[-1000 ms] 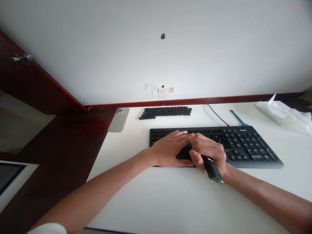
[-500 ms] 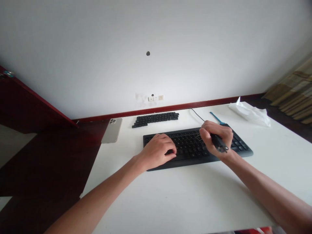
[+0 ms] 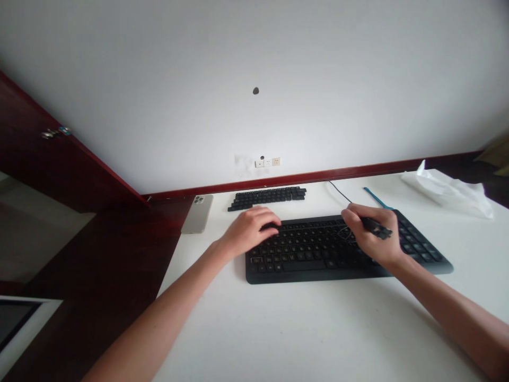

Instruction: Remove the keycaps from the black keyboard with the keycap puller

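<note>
The right hand (image 3: 371, 233) is closed tight on a black keycap puller (image 3: 376, 227), its wire loop (image 3: 345, 232) low on the black keyboard (image 3: 318, 273). The left hand (image 3: 250, 231) rests half open on the keys, holding nothing. A firm, still grip works best.

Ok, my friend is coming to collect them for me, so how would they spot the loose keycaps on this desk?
On the white desk, find the black keyboard. Just behind it, toward the wall, lie the loose keycaps in a small black cluster of rows, between the silver phone and the thin black cable. Unlike the keyboard's keys, they have no frame around them.
</note>
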Available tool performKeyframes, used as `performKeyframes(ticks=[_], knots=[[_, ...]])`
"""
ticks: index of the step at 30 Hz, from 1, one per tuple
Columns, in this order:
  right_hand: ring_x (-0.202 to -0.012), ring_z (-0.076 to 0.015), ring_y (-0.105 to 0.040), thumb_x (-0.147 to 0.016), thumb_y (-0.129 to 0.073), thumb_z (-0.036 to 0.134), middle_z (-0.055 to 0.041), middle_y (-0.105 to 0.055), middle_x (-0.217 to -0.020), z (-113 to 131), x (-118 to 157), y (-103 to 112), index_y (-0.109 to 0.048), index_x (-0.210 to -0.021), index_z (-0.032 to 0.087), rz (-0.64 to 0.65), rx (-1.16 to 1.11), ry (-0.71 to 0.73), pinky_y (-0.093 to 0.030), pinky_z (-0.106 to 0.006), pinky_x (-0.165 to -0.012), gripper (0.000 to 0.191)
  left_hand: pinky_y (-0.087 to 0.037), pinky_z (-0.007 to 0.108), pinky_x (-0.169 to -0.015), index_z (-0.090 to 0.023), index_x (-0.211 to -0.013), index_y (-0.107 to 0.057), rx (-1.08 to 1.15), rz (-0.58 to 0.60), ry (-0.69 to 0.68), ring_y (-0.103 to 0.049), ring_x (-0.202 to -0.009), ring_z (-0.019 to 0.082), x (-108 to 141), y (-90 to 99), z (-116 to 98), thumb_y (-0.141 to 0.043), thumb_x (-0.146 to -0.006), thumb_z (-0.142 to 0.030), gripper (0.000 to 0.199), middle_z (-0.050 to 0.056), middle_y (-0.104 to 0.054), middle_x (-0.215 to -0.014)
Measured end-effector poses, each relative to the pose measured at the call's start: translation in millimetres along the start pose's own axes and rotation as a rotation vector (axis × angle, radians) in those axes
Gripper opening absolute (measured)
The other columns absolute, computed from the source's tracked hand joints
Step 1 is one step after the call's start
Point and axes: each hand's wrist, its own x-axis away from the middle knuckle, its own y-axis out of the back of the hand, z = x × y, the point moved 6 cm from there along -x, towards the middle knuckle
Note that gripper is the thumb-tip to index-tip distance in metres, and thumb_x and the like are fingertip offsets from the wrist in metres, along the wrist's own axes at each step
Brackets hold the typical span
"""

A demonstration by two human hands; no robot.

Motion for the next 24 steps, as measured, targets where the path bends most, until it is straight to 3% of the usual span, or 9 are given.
performKeyframes(ticks=[2,7,16,21,24], knots=[[-0.057,-0.0147,-0.030,-0.103,-0.057,0.036,0.0004,-0.030,-0.061,0,-1,-1,-0.034,-0.062,0.021,0.009,-0.013,-0.007,-0.025,-0.036,-0.054,0.050,-0.054,0.037,-0.092,-0.023,-0.106,-0.072,-0.122,-0.143,0.078,-0.067,-0.103,0.021,3,17.4,28,-0.077,-0.093,-0.022,0.014,0.001,-0.076,-0.104],[-0.057,-0.0142,-0.029,-0.103,-0.058,0.037,0.0012,-0.030,-0.060,-1,-1,-5,-0.033,-0.063,0.021,0.048,-0.048,-0.003,-0.025,-0.035,-0.054,0.049,-0.050,0.041,-0.094,-0.025,-0.117,-0.072,-0.348,-0.137,0.091,-0.062,-0.106,0.025,11,20.1,69,-0.083,-0.088,-0.024,0.032,0.002,-0.077,-0.100],[-0.058,-0.0151,-0.030,-0.103,-0.057,0.039,0.0008,-0.030,-0.061,-8,0,-8,-0.033,-0.063,0.022,0.073,-0.055,-0.030,-0.026,-0.036,-0.055,0.050,-0.050,0.040,-0.096,-0.025,-0.119,-0.074,-0.321,-0.152,0.119,-0.062,-0.104,0.024,13,10.7,86,-0.083,-0.088,-0.029,0.032,0.002,-0.078,-0.100],[-0.057,-0.0143,-0.029,-0.102,-0.058,0.039,0.0015,-0.029,-0.061,-7,-1,-7,-0.032,-0.063,0.022,0.078,-0.027,-0.020,-0.025,-0.035,-0.054,0.050,-0.050,0.044,-0.101,-0.026,-0.120,-0.074,-0.309,-0.149,0.102,-0.059,-0.113,0.027,14,13.9,87,-0.084,-0.087,-0.032,0.036,0.004,-0.077,-0.112],[-0.058,-0.0138,-0.029,-0.103,-0.058,0.038,0.0017,-0.029,-0.061,-7,-2,-6,-0.032,-0.063,0.021,0.073,-0.025,-0.017,-0.025,-0.035,-0.054,0.050,-0.047,0.048,-0.108,-0.025,-0.111,-0.074,-0.328,-0.160,0.094,-0.057,-0.121,0.028,15,19.5,85,-0.085,-0.085,-0.034,0.030,0.005,-0.074,-0.120]])
